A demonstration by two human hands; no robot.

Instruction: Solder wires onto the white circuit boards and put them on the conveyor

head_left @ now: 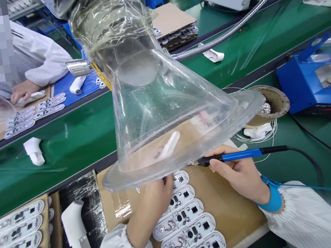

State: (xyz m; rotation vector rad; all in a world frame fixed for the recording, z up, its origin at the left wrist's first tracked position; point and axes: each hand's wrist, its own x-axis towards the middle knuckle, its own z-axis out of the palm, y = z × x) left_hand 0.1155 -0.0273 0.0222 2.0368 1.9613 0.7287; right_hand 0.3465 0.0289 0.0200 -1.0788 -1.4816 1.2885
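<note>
My right hand is closed round a blue-and-black soldering iron, its tip pointing left under the rim of a clear fume hood. My left hand reaches up under that rim with its fingers curled; what they hold is hidden by the hood. Below both hands a row of white oblong circuit boards lies on a cardboard sheet. A blue strap circles my right wrist.
A green conveyor belt runs across, carrying white plastic shells. More boards lie stacked at the left beside a white housing. A solder spool, sponge dish and blue station sit right. Another person's hand works opposite.
</note>
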